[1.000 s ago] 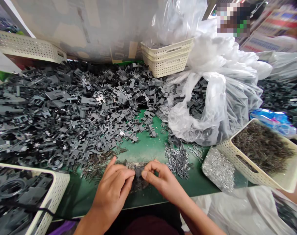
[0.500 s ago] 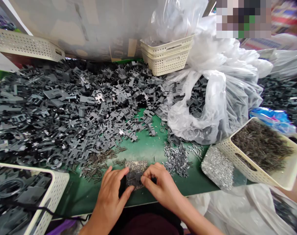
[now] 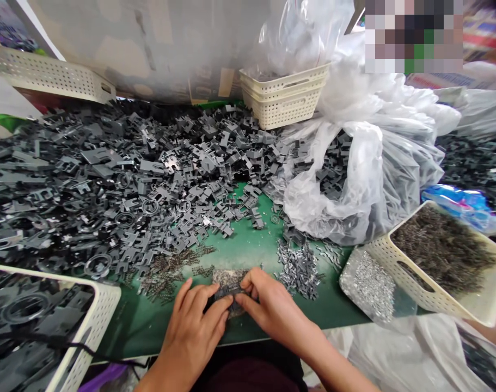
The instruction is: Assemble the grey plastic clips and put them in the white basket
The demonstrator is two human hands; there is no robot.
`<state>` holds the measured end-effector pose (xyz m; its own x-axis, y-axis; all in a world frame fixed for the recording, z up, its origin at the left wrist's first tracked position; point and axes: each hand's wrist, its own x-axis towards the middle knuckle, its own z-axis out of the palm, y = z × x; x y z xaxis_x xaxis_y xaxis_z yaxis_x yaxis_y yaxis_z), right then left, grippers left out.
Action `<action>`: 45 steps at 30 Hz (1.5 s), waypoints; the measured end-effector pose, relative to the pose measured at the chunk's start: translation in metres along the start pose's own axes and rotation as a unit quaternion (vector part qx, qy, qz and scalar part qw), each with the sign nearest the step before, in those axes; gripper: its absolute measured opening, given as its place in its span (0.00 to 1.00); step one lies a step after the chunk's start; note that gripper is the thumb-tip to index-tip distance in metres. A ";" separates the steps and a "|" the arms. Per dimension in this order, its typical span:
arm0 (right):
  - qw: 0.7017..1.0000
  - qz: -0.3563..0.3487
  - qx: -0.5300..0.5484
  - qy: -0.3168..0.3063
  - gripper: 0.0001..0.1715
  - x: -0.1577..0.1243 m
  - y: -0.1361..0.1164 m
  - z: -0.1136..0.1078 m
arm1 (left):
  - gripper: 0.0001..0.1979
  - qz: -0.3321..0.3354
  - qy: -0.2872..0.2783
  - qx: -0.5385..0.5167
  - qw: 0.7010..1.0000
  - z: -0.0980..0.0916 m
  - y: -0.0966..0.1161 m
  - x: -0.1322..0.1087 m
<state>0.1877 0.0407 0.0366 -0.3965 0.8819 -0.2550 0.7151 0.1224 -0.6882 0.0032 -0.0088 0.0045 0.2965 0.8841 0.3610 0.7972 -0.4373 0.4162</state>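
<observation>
At the table's near edge, my left hand (image 3: 197,322) grips the left end of a dark grey plastic part (image 3: 228,291) between thumb and fingers. My right hand (image 3: 270,298) pinches the same part at its right end, thumb and fingertips pressed on it. The part lies over a speckled block (image 3: 226,275), whose far edge shows behind it. Small brown coil springs (image 3: 164,275) are strewn just left of the block. To the right lies a heap of small grey pieces (image 3: 299,269). Fingers cover much of the held part.
A big heap of dark grey plastic parts (image 3: 158,179) covers the green table (image 3: 248,245). Perforated baskets stand at left front (image 3: 106,305), at the back (image 3: 286,106), and at right (image 3: 419,288), the last holding springs. Plastic bags (image 3: 370,185) bulge at right, near a bag of shiny bits (image 3: 368,286).
Both hands have closed in on the grey part, my left thumb moving up onto its near edge. The part looks tilted now. The whole view has shifted slightly.
</observation>
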 end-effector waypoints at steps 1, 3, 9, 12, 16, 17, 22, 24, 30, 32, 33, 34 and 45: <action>1.000 0.000 0.020 -0.015 0.05 0.000 0.002 0.000 | 0.12 -0.003 0.002 0.002 1.000 0.000 0.001 0.001; 0.998 -0.005 0.038 -0.043 0.04 0.002 0.006 -0.002 | 0.12 -0.010 0.009 0.004 1.000 0.001 0.003 0.002; 0.995 -0.063 -0.022 -0.071 0.04 0.020 -0.005 -0.021 | 0.13 -0.001 0.053 0.017 0.998 0.005 0.004 0.003; 0.989 -0.128 -0.063 -0.035 0.04 0.051 -0.037 -0.024 | 0.13 -0.003 0.083 0.027 0.996 0.008 0.003 0.001; 0.945 -0.293 -0.144 -0.019 0.06 0.124 -0.094 0.008 | 0.15 -0.006 0.086 0.014 0.996 0.008 -0.003 -0.004; 0.933 -0.322 -0.161 -0.010 0.06 0.144 -0.106 0.020 | 0.15 -0.007 0.080 0.006 0.997 0.008 -0.005 -0.006; 0.905 -0.371 -0.208 -0.002 0.05 0.206 -0.136 0.052 | 0.15 -0.087 0.116 -0.127 0.981 0.009 -0.011 -0.018; 0.909 -0.380 -0.172 -0.002 0.05 0.200 -0.132 0.046 | 0.10 -0.180 0.155 -0.227 0.944 0.007 -0.012 -0.018; 0.939 -0.301 0.167 -0.005 0.06 0.114 -0.093 0.004 | 0.20 -0.404 0.219 -0.653 0.602 -0.016 -0.018 0.020; 0.940 -0.303 0.156 0.022 0.05 0.089 -0.078 -0.004 | 0.16 -0.393 0.251 -0.705 0.534 -0.023 -0.018 0.032; 0.941 -0.305 0.141 0.036 0.04 0.078 -0.071 -0.007 | 0.14 -0.392 0.259 -0.707 0.529 -0.024 -0.016 0.035; 0.942 -0.308 0.122 0.049 0.03 0.070 -0.065 -0.010 | 0.12 -0.397 0.258 -0.697 0.538 -0.024 -0.014 0.037; 0.969 -0.232 -0.066 -0.048 0.10 0.017 -0.017 -0.028 | 0.14 -0.232 0.087 -0.248 0.936 0.008 0.010 -0.001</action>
<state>0.1849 0.0667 0.0635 -0.7405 0.6721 -0.0049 0.5116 0.5589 -0.6526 0.0151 -0.0129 0.0017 -0.1457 0.9769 0.1566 0.4634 -0.0724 0.8832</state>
